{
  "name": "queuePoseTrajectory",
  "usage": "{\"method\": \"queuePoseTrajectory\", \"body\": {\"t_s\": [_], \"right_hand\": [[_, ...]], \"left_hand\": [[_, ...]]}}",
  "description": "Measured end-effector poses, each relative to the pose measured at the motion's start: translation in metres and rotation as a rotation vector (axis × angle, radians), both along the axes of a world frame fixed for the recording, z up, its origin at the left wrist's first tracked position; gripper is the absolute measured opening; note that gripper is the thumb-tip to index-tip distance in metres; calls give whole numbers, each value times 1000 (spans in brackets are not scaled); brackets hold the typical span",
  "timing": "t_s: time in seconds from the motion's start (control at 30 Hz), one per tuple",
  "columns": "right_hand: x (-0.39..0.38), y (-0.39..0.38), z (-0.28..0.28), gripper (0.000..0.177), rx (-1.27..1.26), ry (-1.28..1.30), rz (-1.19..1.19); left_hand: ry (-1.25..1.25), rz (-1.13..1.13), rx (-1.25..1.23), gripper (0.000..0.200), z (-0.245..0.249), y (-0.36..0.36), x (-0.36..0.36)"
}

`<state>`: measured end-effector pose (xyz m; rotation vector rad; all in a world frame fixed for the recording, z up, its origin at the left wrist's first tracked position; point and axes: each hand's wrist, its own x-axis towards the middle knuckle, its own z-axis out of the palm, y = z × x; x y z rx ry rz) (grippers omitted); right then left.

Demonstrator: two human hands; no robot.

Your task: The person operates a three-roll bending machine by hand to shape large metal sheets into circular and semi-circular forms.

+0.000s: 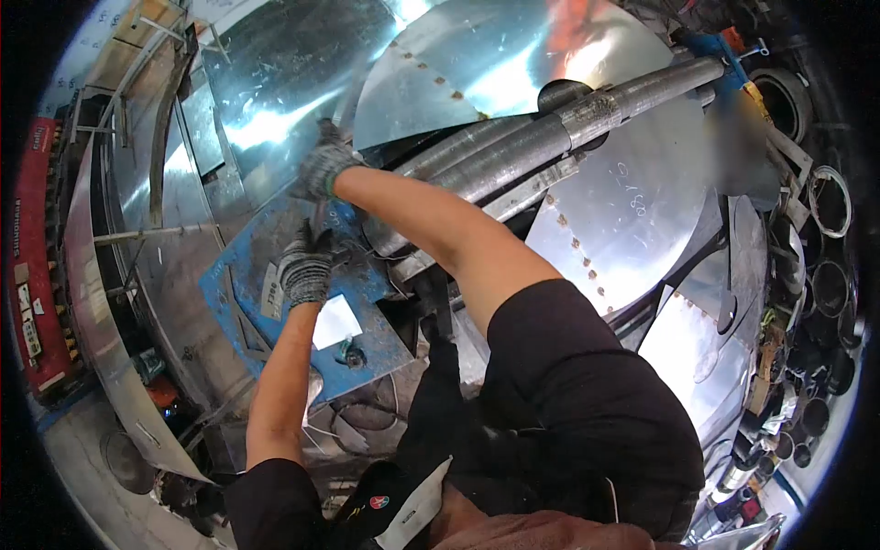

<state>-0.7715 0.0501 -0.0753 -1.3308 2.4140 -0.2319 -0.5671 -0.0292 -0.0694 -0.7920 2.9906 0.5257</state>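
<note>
My left hand (pixel 305 273), in a grey knitted glove, is over the blue plate (pixel 371 362), with a finger and thumb apart and pointing away from me. Farther out, my right hand (pixel 323 170), gloved alike, reaches across to the plate's far edge. Its fingers are curled down over a narrow greyish piece (pixel 320 216) that I cannot make out. Beside my left hand lies a pale strip with dark markings (pixel 271 291). A white sheet of paper (pixel 337 323) and a small dark green object (pixel 351 354) rest closer to me on the plate.
Long metal pipes (pixel 513 151) run diagonally to the right of my hands. Large shiny sheet-metal discs (pixel 632 202) lie around them. Dark sheet metal (pixel 284 55) spreads beyond. A red machine beam (pixel 32 247) stands far left; pipe ends and rings (pixel 830 202) line the right.
</note>
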Motion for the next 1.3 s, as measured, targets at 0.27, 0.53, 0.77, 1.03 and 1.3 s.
{"method": "queuePoseTrajectory", "body": {"t_s": [0.27,0.53,0.77,1.03,1.3], "right_hand": [[165,177,48,47,-122,-185,-368],[447,126,12,62,-341,-66,-715],[494,22,-207,42,-593,-631,-6],[163,53,99,37,-689,155,-664],[142,126,61,68,155,14,-461]], "left_hand": [[-97,-524,-15,57,37,-19,21],[227,-121,-201,90,15,-13,52],[-31,4,329,56,55,-23,50],[50,-242,308,57,48,-42,53],[-73,-834,76,67,44,-60,36]]}}
